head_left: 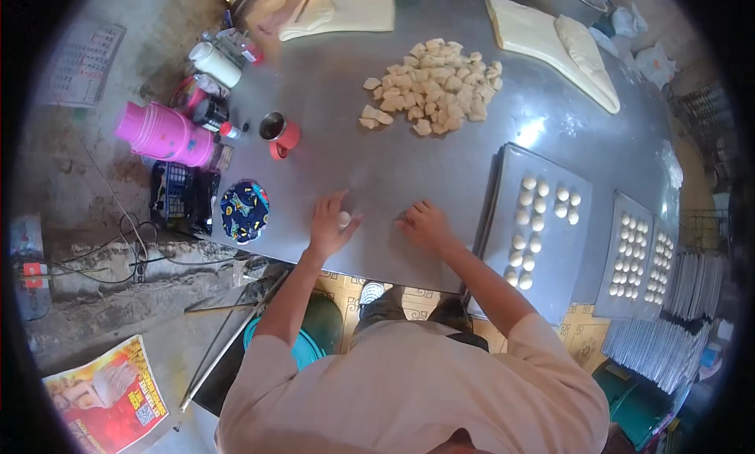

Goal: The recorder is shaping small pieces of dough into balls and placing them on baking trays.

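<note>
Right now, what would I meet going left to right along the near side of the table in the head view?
Dark patterned cloth item → left hand → right hand → large tray of dough balls.

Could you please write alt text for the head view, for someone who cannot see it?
A person's left hand curves around a small dough ball on a grey table; the right hand is curled nearby, palm hidden. Beyond lies a pile of dough pieces, and at right a tray holds more dough balls.
</note>
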The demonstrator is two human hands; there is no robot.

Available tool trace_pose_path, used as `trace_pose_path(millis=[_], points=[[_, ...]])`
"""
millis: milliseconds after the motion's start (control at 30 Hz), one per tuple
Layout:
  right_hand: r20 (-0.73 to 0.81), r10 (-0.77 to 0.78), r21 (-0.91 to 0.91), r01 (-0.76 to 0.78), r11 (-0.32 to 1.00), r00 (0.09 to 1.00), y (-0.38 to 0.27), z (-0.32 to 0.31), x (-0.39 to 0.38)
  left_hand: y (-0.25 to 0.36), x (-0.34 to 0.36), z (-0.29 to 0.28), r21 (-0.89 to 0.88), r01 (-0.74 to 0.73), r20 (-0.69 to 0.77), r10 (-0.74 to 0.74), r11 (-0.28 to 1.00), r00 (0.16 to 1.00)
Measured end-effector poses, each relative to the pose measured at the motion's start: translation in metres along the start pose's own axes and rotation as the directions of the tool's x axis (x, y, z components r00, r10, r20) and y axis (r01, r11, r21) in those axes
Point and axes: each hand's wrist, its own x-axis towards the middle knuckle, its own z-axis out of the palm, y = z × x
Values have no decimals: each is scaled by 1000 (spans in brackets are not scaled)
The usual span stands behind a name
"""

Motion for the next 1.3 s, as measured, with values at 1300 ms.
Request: trace_pose_path(millis=[1300], points=[[-359, 355, 266, -270, 925, 863, 99, -185, -103, 120, 176, 136, -441, 571, 177, -557, 692, 812]])
